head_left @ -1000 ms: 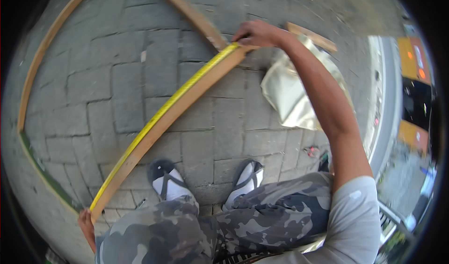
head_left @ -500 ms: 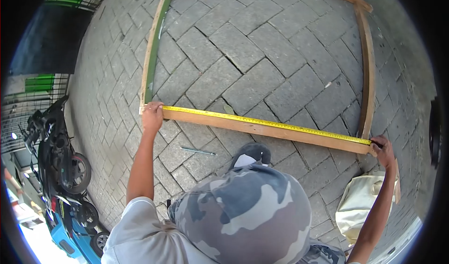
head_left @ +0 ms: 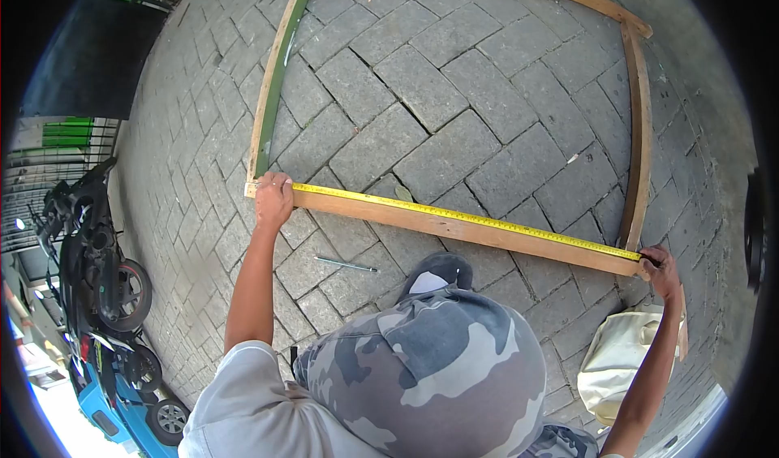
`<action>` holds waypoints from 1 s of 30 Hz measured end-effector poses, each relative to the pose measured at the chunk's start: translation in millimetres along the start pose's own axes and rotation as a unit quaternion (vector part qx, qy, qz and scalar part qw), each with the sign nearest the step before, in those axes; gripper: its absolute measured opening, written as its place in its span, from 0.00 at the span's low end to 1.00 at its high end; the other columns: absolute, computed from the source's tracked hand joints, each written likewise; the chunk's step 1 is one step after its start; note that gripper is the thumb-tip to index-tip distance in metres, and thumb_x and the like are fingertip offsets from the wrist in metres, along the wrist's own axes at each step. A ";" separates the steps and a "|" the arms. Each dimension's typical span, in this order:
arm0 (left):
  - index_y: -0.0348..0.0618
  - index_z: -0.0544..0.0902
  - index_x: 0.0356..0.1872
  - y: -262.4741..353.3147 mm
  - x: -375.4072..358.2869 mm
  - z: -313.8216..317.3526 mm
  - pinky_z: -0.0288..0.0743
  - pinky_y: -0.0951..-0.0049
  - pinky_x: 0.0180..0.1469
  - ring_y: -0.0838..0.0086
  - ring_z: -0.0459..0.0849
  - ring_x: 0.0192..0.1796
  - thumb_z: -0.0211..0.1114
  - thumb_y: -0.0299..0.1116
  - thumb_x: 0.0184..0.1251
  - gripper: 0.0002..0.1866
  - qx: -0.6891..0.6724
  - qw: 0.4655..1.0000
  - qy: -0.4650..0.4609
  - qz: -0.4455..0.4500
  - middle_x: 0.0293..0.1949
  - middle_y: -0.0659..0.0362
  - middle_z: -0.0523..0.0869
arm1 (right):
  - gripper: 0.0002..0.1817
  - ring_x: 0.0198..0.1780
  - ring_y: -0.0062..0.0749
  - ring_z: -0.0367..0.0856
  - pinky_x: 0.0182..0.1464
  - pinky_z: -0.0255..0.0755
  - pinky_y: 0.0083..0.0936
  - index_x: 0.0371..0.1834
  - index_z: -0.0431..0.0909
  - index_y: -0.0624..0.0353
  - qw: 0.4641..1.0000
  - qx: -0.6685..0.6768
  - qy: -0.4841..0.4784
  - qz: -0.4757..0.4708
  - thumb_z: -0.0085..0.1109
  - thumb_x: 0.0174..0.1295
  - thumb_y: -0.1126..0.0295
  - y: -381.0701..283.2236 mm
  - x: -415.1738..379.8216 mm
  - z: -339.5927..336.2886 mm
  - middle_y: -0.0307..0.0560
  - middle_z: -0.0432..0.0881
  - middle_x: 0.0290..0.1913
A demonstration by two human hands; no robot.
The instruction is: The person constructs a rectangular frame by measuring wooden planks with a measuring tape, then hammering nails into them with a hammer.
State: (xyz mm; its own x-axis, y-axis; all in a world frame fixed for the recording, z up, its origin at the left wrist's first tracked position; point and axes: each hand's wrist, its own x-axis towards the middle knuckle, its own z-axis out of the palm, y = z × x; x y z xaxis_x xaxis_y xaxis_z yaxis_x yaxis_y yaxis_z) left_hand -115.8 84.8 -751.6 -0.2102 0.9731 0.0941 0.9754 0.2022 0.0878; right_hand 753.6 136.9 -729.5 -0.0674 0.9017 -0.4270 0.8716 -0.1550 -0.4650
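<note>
Tape measure (head_left: 466, 215), yellow, drawn along top of near wooden bar (head_left: 454, 229), spanning gap between your hands. Your left hand (head_left: 274, 198): fingers closed over tape and bar at left corner, beside green-faced bar (head_left: 278, 93). Your right hand (head_left: 660, 271): fingers curled, gripping tape at bar's right end. Tape graduations visible; numerals too small to read. Your left arm reaches forward, nearly straight; right arm angled outward past cream bag (head_left: 621, 361). Thin pencil-like stick (head_left: 346, 264) on paving (head_left: 454, 85), near your left forearm.
</note>
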 end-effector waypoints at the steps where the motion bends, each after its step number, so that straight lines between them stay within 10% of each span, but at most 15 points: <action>1: 0.39 0.86 0.41 -1.7 1.6 -2.1 0.76 0.49 0.56 0.46 0.82 0.52 0.59 0.32 0.73 0.09 0.004 1.000 -0.009 0.011 0.45 0.44 0.84 | 0.15 0.52 0.47 0.86 0.58 0.77 0.34 0.48 0.87 0.67 1.000 -0.005 0.001 0.004 0.63 0.57 0.76 -1.6 -0.5 -1.9 0.54 0.86 0.49; 8: 0.45 0.87 0.55 -141.5 -3.0 59.3 0.73 0.52 0.67 0.51 0.81 0.61 0.64 0.32 0.70 0.15 0.131 0.971 -0.008 0.202 0.53 0.48 0.87 | 0.13 0.47 0.49 0.83 0.53 0.74 0.42 0.48 0.88 0.61 0.987 -0.120 -0.008 -0.103 0.61 0.69 0.65 25.7 14.5 8.4 0.53 0.86 0.44; 10: 0.36 0.86 0.56 -95.1 6.1 29.4 0.69 0.49 0.70 0.46 0.80 0.63 0.60 0.35 0.77 0.16 -0.042 0.994 -0.089 0.044 0.55 0.43 0.86 | 0.16 0.54 0.48 0.83 0.61 0.75 0.39 0.55 0.89 0.56 0.993 -0.053 -0.012 -0.107 0.65 0.64 0.67 27.3 9.4 7.8 0.51 0.87 0.51; 14: 0.27 0.78 0.41 -76.7 17.4 23.3 0.69 0.50 0.47 0.43 0.76 0.42 0.53 0.35 0.82 0.17 -0.035 0.986 -0.066 0.147 0.37 0.40 0.76 | 0.17 0.59 0.46 0.83 0.63 0.75 0.39 0.57 0.89 0.51 0.996 -0.062 -0.057 -0.025 0.66 0.66 0.63 11.5 9.0 2.1 0.50 0.87 0.56; 30: 0.30 0.79 0.43 -129.9 32.3 50.2 0.67 0.57 0.39 0.55 0.73 0.36 0.53 0.41 0.84 0.19 -0.063 0.985 -0.070 0.145 0.37 0.47 0.75 | 0.19 0.57 0.45 0.87 0.61 0.78 0.35 0.58 0.89 0.49 0.998 -0.045 -0.037 -0.001 0.65 0.65 0.63 14.7 10.2 9.5 0.47 0.89 0.56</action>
State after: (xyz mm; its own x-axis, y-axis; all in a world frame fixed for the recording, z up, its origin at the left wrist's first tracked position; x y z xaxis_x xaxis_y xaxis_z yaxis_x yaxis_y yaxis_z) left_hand -246.0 95.4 -809.7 0.0957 0.9954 -0.0040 0.9752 -0.0930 0.2008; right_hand 761.1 140.0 -748.0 -0.1020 0.8691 -0.4840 0.9111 -0.1136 -0.3961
